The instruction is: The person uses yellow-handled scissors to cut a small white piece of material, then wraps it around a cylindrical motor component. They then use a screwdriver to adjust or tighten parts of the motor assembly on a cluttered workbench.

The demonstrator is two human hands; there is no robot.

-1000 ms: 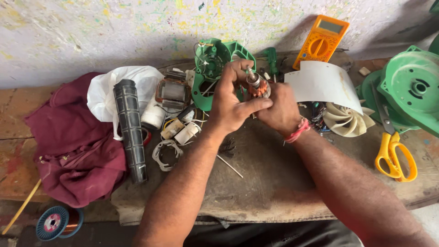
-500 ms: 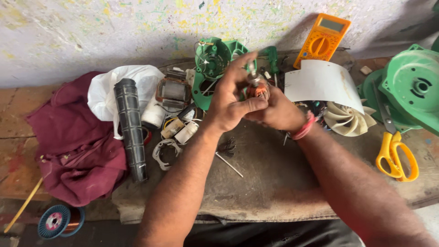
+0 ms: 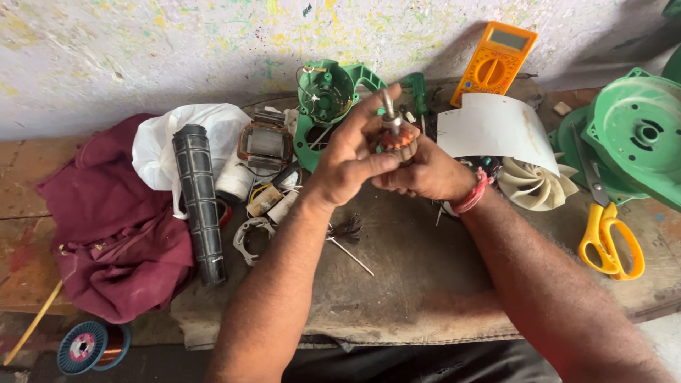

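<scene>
Both forearms are bare, with no sleeves showing and dark hair along them. The right hand (image 3: pixel 425 174) has a red and pink thread band (image 3: pixel 474 193) around its wrist. The left hand (image 3: pixel 347 159) wears nothing.

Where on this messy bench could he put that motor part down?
The bare worn bench in front, between the forearms, below the wire brush and left of the yellow scissors. The back is crowded: green housing, stator, black tube, white sheet, fan.

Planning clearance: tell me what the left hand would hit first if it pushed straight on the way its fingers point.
Likely the motor rotor that the left hand already grips; beyond it, probably the green screwdriver, though depth is unclear.
</scene>
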